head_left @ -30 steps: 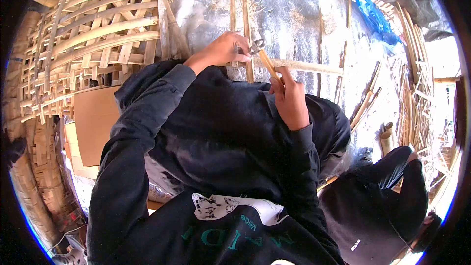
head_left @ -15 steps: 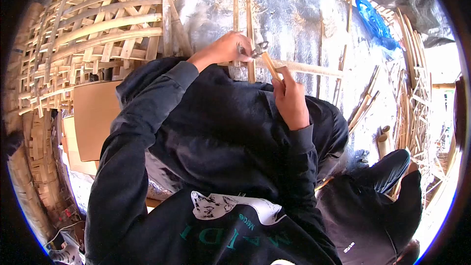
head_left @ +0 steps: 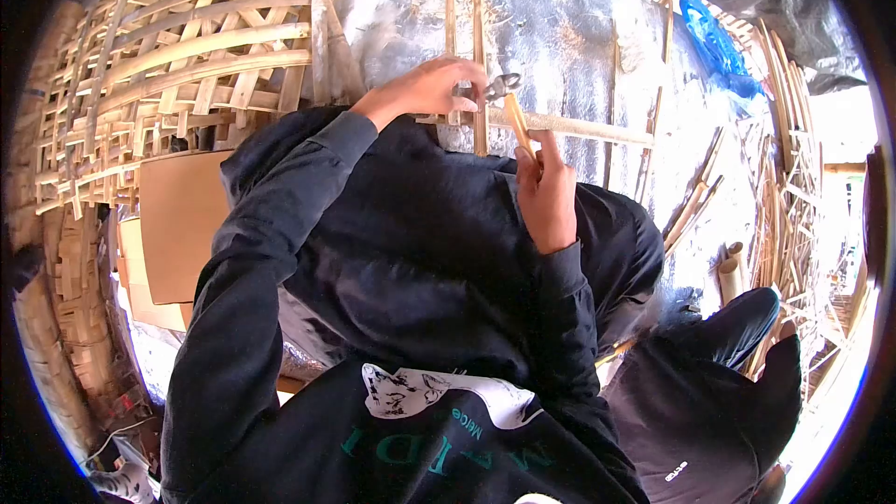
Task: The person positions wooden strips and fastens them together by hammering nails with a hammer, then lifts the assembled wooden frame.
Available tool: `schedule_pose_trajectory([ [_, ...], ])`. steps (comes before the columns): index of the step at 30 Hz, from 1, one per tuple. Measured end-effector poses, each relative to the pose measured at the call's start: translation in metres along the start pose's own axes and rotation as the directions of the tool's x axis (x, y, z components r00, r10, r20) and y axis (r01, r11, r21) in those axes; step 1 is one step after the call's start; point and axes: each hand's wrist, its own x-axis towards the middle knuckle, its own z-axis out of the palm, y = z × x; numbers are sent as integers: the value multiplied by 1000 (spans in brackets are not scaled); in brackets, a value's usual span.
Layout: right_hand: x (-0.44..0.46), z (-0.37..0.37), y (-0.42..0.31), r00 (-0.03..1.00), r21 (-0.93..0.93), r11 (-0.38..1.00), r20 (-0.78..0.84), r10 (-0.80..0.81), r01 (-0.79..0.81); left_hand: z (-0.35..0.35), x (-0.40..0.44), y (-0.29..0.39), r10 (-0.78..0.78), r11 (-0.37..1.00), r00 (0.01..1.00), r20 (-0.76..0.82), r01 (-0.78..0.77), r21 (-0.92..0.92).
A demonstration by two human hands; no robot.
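Observation:
My left hand (head_left: 431,90) is curled round a small grey metal tool that looks like pliers (head_left: 504,85). The tool's head points right, and its handles are mostly hidden by my fingers. Just below the head is the upper end of a short yellowish bamboo strip (head_left: 517,121); I cannot tell whether the jaws grip it. My right hand (head_left: 548,189) pinches the strip's lower end between thumb and fingers. Behind both hands a pale bamboo pole (head_left: 588,129) lies across two narrow upright slats (head_left: 479,28).
Woven bamboo lattice (head_left: 215,37) stands at upper left, above a cardboard box (head_left: 182,224). Silvery sheeting (head_left: 560,47) spreads ahead. A blue plastic bag (head_left: 714,47) and bundled bamboo strips (head_left: 789,168) are on the right. Another person in black (head_left: 700,401) sits at lower right.
The tool's head has shifted slightly right and up. The bamboo strip stands a little more upright, and my right hand has moved slightly left.

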Motion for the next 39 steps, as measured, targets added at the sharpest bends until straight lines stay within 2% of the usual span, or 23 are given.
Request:
schedule_pose_trajectory([
  [3,2,2,5,999,49,999,-38,8,-7,-1,-1,1,-40,999,999,14,39,31],
  [5,2,2,10,1000,46,999,-24,6,-5,13,-5,-17,26,989,1000,-7,-25,145],
  [6,1,3,12,1000,45,999,-23,2,-1,9,-6,-10,26,989,1000,-11,-24,147],
  [8,1,5,16,998,84,996,-49,-29,33,0,-9,12,-84,962,994,71,63,265],
  [12,4,2,18,999,82,996,-24,-28,30,17,-22,10,-11,918,1000,-16,16,396],
  [14,7,3,23,999,25,999,-32,34,-33,23,-25,22,-108,903,994,-17,105,417],
  [15,11,4,26,999,29,999,-35,35,-34,26,-25,18,-108,901,994,-13,104,420],
  [17,21,9,37,981,-16,997,-176,-78,76,35,-26,1,100,945,994,-55,-77,319],
  [18,26,9,41,967,-66,988,-204,-152,141,36,-27,1,101,943,994,-51,-80,323],
  [21,47,13,59,970,-3,991,-207,-129,131,33,-25,1,174,908,983,-63,-136,397],
  [23,59,16,79,971,17,989,-191,-143,149,33,-25,11,12,969,995,-100,13,247],
  [25,71,16,92,994,4,997,-73,-83,83,35,-23,8,8,971,994,-110,18,240],
  [26,71,16,98,992,91,989,-58,-111,116,35,-23,6,3,973,993,-121,25,228],
  [30,71,17,101,995,88,992,-45,-89,92,31,-22,12,-76,972,994,-76,91,217],
  [39,66,18,95,996,110,992,-71,-48,55,29,-22,15,-103,983,990,-95,116,143],
])
